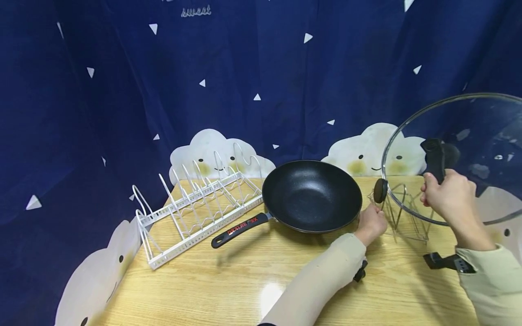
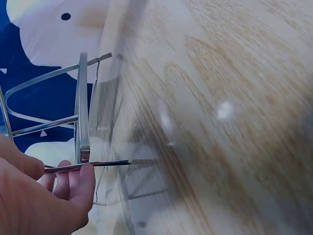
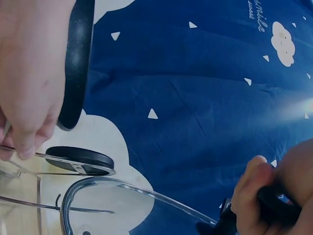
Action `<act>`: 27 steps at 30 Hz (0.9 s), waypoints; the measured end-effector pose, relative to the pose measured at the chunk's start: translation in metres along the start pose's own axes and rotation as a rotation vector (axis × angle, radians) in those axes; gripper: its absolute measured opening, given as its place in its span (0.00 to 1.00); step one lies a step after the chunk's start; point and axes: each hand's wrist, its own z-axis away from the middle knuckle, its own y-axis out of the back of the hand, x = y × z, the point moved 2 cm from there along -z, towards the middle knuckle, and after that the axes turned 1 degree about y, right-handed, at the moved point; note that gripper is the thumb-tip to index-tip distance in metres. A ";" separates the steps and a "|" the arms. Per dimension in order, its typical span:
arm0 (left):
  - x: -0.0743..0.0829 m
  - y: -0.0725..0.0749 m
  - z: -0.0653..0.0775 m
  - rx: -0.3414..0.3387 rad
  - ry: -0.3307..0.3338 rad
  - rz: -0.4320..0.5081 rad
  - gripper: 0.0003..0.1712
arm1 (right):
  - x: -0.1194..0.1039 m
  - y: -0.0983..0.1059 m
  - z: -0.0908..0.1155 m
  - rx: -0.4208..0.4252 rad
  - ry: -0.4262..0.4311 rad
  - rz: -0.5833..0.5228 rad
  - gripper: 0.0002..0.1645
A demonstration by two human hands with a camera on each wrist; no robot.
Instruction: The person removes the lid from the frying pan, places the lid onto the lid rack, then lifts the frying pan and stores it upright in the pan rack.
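Smooth, metal-rimmed glass lid point(image 1: 483, 129)

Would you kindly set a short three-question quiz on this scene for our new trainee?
1. Which hand holds the glass lid by its black handle?
2. True or false: the black pan rests with its open side facing up.
3. Fill in the blank: the left hand pinches a thin bar made of ____.

Key: 1. The right hand. 2. True. 3. Metal.
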 end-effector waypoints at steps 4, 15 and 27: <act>-0.001 -0.002 -0.001 0.020 -0.035 -0.021 0.09 | 0.002 -0.005 0.001 -0.006 0.032 0.013 0.40; -0.002 -0.005 -0.005 0.062 -0.078 -0.067 0.11 | 0.005 -0.014 0.004 0.003 0.135 0.067 0.22; -0.003 -0.004 -0.004 0.100 -0.098 -0.138 0.11 | 0.013 -0.028 0.005 -0.045 0.254 0.116 0.21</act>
